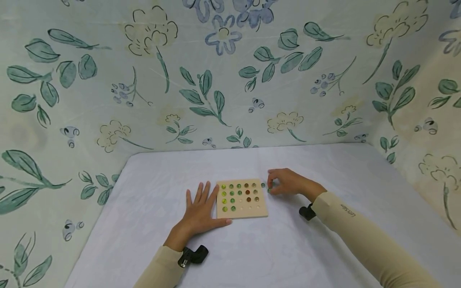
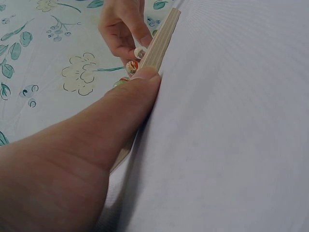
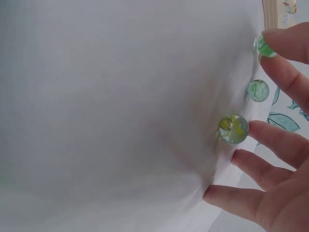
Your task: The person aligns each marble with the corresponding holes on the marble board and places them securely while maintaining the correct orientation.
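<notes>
"While the left hand (image 1: 199,212) spreads its fingers wide at the left side of the wooden board (image 1: 248,214), where's its thumb?"

"Along the board's near edge."

"And the marbles (image 1: 232,193)?"

"Set in rows on the board."

"What about the right hand (image 1: 288,182)?"

"Just right of the board, thumb and forefinger pinching a green marble (image 3: 266,47). A yellow-swirled marble (image 3: 234,129) sits by its other fingers."

"Farthest off?"

"Floral cloth (image 1: 230,100), beyond the board."
</notes>
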### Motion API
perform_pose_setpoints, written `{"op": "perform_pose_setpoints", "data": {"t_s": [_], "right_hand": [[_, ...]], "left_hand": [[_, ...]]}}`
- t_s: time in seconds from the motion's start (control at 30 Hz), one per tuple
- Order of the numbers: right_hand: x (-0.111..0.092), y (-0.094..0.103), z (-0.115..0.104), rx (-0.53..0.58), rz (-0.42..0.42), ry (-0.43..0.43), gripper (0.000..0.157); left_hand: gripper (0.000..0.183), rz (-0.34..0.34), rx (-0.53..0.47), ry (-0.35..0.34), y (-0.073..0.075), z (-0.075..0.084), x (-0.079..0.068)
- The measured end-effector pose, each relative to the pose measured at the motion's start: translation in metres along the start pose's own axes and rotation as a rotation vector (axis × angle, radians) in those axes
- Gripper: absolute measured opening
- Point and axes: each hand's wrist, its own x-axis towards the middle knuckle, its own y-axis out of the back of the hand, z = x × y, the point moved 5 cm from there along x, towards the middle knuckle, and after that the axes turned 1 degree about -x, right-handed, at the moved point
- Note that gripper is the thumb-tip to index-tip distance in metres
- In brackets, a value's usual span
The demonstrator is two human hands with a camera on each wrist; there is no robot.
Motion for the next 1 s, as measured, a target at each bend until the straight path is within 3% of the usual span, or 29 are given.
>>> {"op": "perform_pose_setpoints", "data": {"t_s": [0.67, 1.0], "right_hand": [[0.001, 0.008, 0.0, -0.018, -0.031, 0.018, 0.01], [0.003, 0.01, -0.014, 0.043, 0.015, 0.116, 0.011]], "left_hand": [[0.116, 0.016, -0.004, -0.017, -0.001, -0.001, 0.0], [0.117, 0.001, 0.006, -0.007, -0.003, -0.003, 0.002]]}}
